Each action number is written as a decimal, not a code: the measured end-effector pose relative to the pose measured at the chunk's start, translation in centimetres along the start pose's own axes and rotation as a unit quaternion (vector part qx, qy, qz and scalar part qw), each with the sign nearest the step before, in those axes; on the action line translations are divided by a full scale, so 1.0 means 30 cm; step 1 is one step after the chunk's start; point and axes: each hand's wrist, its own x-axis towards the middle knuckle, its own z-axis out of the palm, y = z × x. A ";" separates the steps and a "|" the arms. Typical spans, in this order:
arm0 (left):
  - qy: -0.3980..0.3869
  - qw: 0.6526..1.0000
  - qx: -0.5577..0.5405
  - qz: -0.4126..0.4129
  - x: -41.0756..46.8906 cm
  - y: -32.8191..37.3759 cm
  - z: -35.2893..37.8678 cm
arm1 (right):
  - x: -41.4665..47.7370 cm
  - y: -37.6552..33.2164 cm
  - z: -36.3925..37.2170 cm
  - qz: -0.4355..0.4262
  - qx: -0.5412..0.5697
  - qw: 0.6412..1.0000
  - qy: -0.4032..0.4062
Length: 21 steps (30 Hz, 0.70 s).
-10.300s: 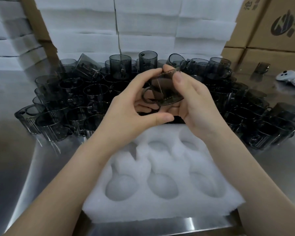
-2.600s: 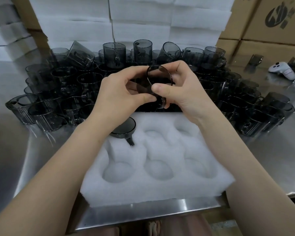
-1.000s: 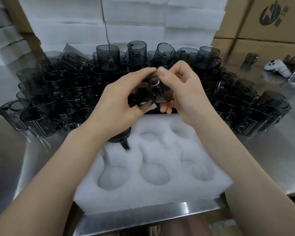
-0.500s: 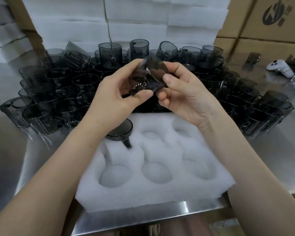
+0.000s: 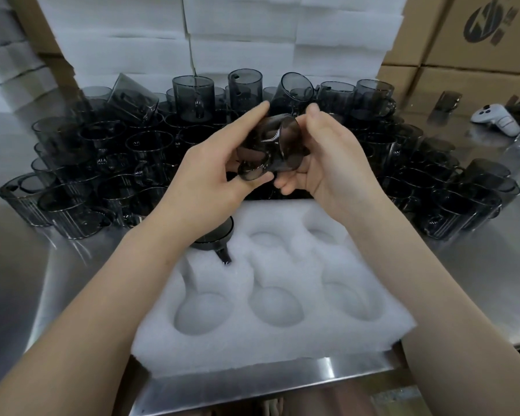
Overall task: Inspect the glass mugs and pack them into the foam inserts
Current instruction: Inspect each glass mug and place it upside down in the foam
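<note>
Plainly, the smoked glass mug point(image 5: 270, 148) is looking light, stiff, slick and breakable, so it is wanting a hold on wall and base rather than the handle. It is lying tilted between both hands, above the foam insert point(image 5: 282, 340) under the wrists. Left hand point(image 5: 204, 175) is curling thumb and fingers round its wall; right hand point(image 5: 327, 163) is cupping the other end.

No legible text, only a blurred dark logo point(image 5: 483, 24) on a cardboard box point(image 5: 511, 54)
</note>
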 end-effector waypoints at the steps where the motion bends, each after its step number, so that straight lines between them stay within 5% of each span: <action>1: -0.004 1.000 0.003 0.000 0.001 -0.002 0.000 | -0.001 0.000 0.002 0.009 -0.005 1.000 -0.013; 7: -0.041 0.999 0.017 -0.015 -0.001 0.010 0.003 | -0.009 0.014 0.014 -0.008 -0.033 0.998 -0.054; 12: 0.096 0.995 0.018 -0.023 0.001 0.033 0.014 | -0.003 0.017 0.041 0.022 -0.002 0.996 -0.084; 21: 0.086 0.992 0.076 0.045 -0.005 0.047 0.012 | -0.013 0.021 0.044 -0.076 -0.198 0.976 -0.055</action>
